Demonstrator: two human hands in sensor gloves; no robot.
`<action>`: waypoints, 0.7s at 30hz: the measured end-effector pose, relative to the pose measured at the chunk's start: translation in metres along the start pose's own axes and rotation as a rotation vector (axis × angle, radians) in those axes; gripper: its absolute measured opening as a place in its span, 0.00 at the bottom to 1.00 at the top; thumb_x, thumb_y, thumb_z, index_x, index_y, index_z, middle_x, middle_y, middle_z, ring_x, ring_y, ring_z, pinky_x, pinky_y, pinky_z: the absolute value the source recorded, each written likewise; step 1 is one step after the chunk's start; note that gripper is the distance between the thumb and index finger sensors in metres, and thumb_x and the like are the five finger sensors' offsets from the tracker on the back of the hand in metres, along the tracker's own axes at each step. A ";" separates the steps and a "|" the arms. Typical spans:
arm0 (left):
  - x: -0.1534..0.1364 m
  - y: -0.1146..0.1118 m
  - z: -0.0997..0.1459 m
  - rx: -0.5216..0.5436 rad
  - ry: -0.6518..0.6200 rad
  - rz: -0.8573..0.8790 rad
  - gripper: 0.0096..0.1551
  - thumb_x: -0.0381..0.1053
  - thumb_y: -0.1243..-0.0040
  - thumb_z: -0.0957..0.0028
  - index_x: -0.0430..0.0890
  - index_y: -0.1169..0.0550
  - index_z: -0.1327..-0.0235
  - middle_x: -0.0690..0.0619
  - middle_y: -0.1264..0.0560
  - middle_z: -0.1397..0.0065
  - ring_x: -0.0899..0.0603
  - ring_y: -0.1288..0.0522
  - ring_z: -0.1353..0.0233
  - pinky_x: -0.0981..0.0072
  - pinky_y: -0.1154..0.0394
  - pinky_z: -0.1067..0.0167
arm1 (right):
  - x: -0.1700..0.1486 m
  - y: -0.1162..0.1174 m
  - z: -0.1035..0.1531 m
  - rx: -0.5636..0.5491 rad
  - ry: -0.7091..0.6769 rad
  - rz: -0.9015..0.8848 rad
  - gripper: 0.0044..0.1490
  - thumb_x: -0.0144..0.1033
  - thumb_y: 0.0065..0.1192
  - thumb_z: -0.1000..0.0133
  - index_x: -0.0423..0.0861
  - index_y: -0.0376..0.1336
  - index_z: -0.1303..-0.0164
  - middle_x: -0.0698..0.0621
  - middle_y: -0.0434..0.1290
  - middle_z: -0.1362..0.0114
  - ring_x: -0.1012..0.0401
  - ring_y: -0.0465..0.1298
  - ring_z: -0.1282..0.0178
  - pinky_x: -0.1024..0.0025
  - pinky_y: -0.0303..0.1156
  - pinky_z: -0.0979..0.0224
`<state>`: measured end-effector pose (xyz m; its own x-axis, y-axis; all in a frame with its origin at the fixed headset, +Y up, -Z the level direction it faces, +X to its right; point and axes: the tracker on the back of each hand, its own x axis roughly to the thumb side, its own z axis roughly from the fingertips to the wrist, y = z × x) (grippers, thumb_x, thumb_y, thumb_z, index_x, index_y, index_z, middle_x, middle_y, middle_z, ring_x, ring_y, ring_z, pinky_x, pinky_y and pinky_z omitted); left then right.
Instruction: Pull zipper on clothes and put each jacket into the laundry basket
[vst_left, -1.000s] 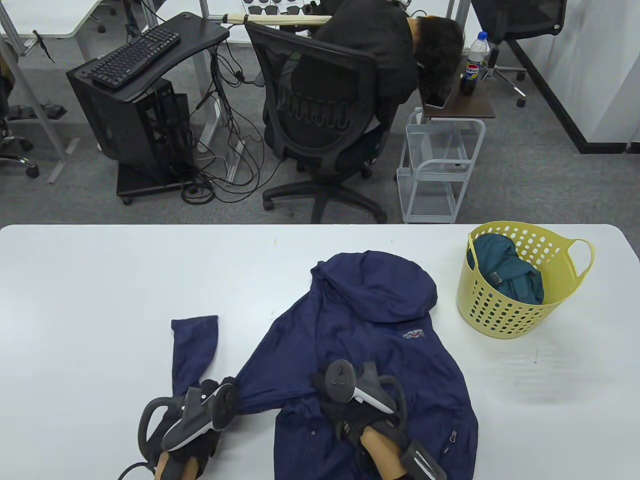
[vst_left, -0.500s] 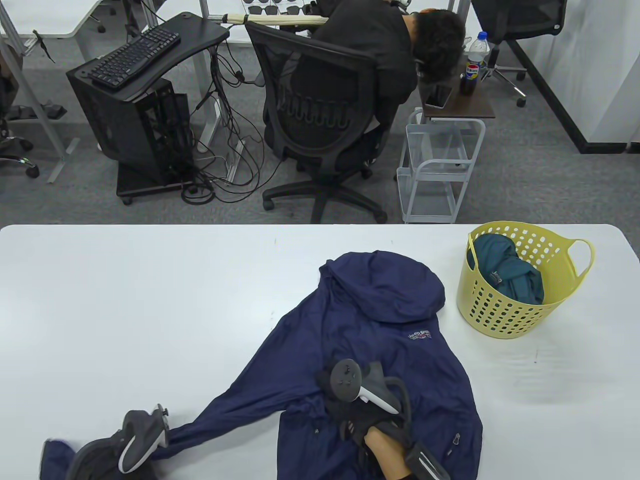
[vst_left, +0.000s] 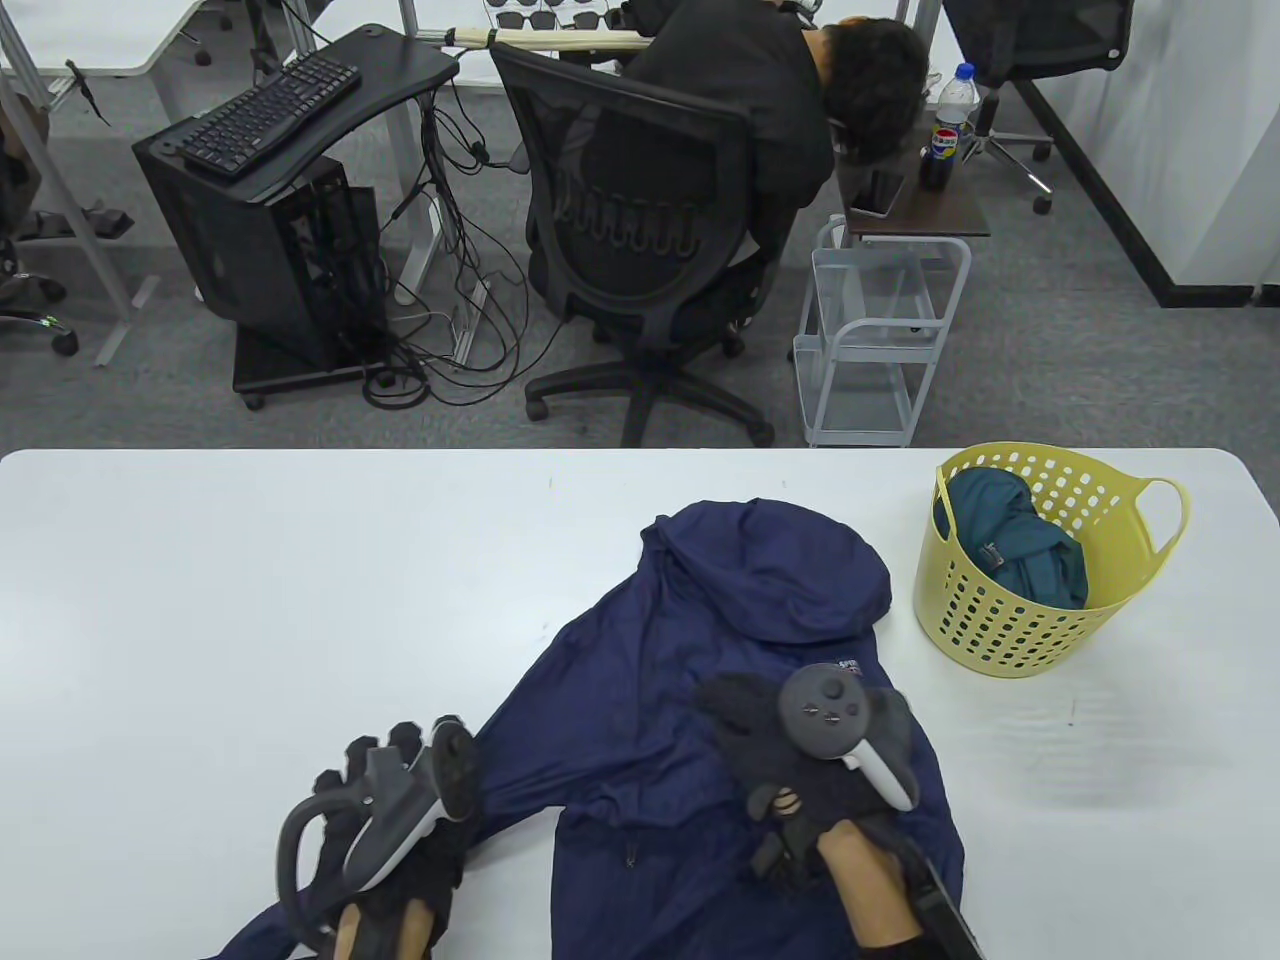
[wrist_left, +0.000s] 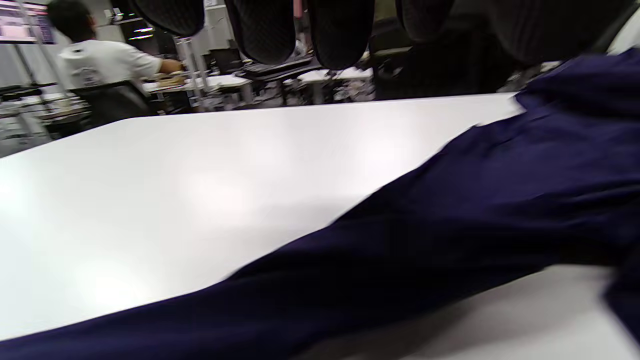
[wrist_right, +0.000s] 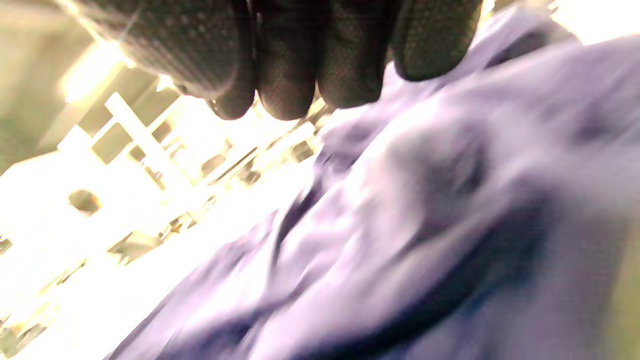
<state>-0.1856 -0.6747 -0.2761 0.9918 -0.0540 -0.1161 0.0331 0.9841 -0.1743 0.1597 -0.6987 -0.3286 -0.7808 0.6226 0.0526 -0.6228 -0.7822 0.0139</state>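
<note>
Currently neither grip holds anything: right hand lies flat-fingered on navy jacket; left hand relaxed over its sleeve. Jacket's long axis points toward laundry basket, nearer right hand

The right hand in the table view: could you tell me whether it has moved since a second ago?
Yes. The right hand has slid over the navy jacket up and to the right, toward the yellow laundry basket, now covering the chest logo.
</note>
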 end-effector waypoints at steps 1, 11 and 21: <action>0.009 0.001 -0.001 0.016 -0.021 0.014 0.43 0.72 0.44 0.60 0.68 0.39 0.27 0.58 0.36 0.16 0.37 0.36 0.19 0.34 0.39 0.29 | -0.014 -0.013 0.001 -0.044 0.050 0.005 0.28 0.45 0.66 0.43 0.57 0.69 0.31 0.53 0.72 0.20 0.47 0.72 0.25 0.48 0.68 0.28; 0.124 -0.016 -0.034 0.053 -0.153 0.130 0.42 0.75 0.50 0.59 0.69 0.38 0.27 0.60 0.34 0.17 0.38 0.35 0.19 0.34 0.37 0.30 | -0.143 -0.035 0.012 -0.071 0.445 0.064 0.39 0.51 0.64 0.43 0.51 0.60 0.22 0.43 0.68 0.19 0.41 0.69 0.27 0.47 0.66 0.30; 0.141 -0.053 -0.033 -0.010 -0.209 0.242 0.40 0.74 0.60 0.60 0.71 0.35 0.28 0.57 0.34 0.17 0.35 0.38 0.19 0.28 0.40 0.33 | -0.132 -0.018 0.010 -0.071 0.451 0.181 0.36 0.45 0.75 0.47 0.53 0.66 0.28 0.52 0.81 0.31 0.52 0.80 0.43 0.59 0.75 0.41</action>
<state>-0.0516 -0.7401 -0.3156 0.9747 0.2182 0.0480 -0.2067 0.9624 -0.1763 0.2742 -0.7666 -0.3254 -0.8108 0.4368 -0.3897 -0.4650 -0.8850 -0.0245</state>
